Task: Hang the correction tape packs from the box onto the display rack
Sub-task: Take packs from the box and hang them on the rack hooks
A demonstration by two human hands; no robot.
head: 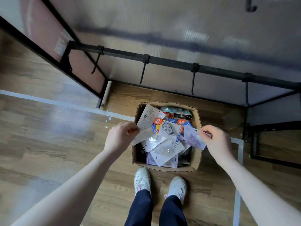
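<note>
standing over an open cardboard box [166, 166] on the wood floor [48, 144], white sneakers [142, 178] just behind its near edge. box is full of correction tape packs [164, 132] piled loose, some face up with red "36" stickers, some showing plain white backs. left hand [119, 136] pinches a white-backed pack [146, 119] at its lower edge, fingers and thumb curled on the card, at the box's left rim. right hand [215, 138] pinches a lavender pack [193, 138] by its top right corner, at the box's right rim. both packs sit above the pile, apart from each other. black display rack [171, 61] stands just beyond the box, a horizontal bar with several thin hooks [143, 72] pointing down toward the camera, none carrying a pack. upper part of the view is blurred.
</note>
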